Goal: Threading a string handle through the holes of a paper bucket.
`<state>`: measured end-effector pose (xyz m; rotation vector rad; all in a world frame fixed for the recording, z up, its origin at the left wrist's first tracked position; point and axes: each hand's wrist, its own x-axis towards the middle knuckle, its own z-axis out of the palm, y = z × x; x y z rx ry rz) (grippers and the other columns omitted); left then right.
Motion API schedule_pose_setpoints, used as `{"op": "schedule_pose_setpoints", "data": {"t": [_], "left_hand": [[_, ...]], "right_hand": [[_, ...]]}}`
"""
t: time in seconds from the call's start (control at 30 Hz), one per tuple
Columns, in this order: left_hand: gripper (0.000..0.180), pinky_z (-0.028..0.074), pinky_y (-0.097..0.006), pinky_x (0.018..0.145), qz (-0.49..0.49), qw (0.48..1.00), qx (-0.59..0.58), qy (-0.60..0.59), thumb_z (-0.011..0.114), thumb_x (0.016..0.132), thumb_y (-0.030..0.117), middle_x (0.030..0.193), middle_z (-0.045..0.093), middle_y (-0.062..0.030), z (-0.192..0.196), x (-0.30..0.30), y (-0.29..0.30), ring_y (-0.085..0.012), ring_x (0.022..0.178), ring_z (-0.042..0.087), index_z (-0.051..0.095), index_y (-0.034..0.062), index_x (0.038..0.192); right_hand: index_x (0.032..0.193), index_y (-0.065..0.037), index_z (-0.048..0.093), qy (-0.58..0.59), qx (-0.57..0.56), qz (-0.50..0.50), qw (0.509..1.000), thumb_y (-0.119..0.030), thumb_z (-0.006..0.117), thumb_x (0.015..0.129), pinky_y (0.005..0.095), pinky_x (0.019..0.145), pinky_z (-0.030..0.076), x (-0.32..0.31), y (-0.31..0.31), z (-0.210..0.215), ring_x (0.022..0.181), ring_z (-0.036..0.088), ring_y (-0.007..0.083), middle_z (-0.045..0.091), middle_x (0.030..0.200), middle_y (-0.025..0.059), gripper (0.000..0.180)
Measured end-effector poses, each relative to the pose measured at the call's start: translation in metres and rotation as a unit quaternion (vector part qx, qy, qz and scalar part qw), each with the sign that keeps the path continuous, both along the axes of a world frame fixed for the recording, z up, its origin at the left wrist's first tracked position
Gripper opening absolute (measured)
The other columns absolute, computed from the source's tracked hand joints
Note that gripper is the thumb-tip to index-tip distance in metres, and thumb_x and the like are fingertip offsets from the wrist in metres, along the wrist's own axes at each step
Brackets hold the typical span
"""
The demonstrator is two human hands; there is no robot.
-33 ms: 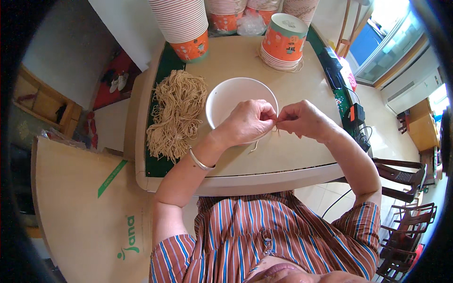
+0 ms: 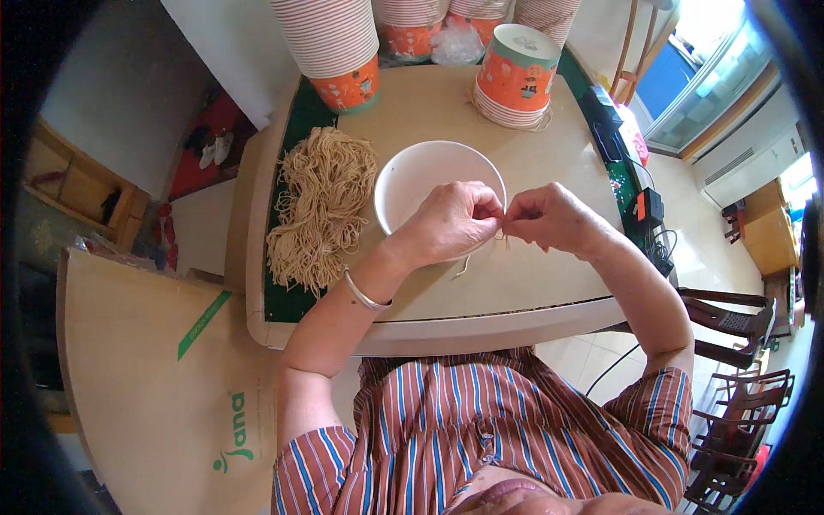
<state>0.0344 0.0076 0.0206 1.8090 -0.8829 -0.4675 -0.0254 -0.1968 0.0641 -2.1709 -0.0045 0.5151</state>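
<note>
My left hand is closed in a pinch at the near right rim of a white round paper tub. My right hand meets it fingertip to fingertip, also pinching. Between them they hold a thin beige cotton string, most of it hidden by the fingers. A loose string end hangs below the left hand against the tabletop. To the left of the tub lies a tangled heap of the same beige string.
Behind the tub stand a tall stack of orange paper tubs and a shorter upturned stack. Black power adapters with cables line the table's right edge. A big cardboard box stands at the left, wooden chairs at the right.
</note>
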Motion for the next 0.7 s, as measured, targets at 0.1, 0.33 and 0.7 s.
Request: {"op": "schedule_pose_setpoints", "data": {"t": [0.1,0.33,0.7], "left_hand": [[0.011,0.055,-0.027,0.080,0.007,1.000,-0.013,-0.011,0.071,0.092,0.006,0.095,0.070,-0.0050,-0.003,-0.001,0.001,-0.0100,0.087,0.066,0.071,-0.0020,0.100],[0.013,0.055,-0.034,0.075,0.121,0.983,-0.020,-0.136,0.075,0.088,0.009,0.093,0.066,-0.0095,0.005,-0.029,0.010,-0.0214,0.085,0.067,0.068,0.0009,0.096],[0.024,0.045,-0.040,0.082,0.157,0.883,0.048,-0.439,0.077,0.079,0.019,0.093,0.056,-0.0073,-0.003,-0.054,-0.001,-0.0243,0.091,0.060,0.062,0.0063,0.093]], "right_hand": [[0.089,-0.001,0.073,0.010,0.014,-0.016,1.000,-0.011,0.072,0.090,0.0233,0.049,0.044,-0.001,0.003,0.003,0.056,0.055,0.0069,0.063,0.069,0.0000,0.010],[0.088,-0.003,0.069,0.033,0.153,-0.066,0.985,-0.010,0.071,0.091,0.0226,0.049,0.043,-0.006,-0.002,-0.011,0.057,0.054,0.0063,0.061,0.070,0.0006,0.008],[0.091,-0.002,0.069,0.054,0.275,-0.099,0.955,-0.011,0.070,0.093,0.0228,0.052,0.044,-0.017,0.004,-0.019,0.059,0.052,0.0055,0.061,0.075,0.0002,0.010]]}}
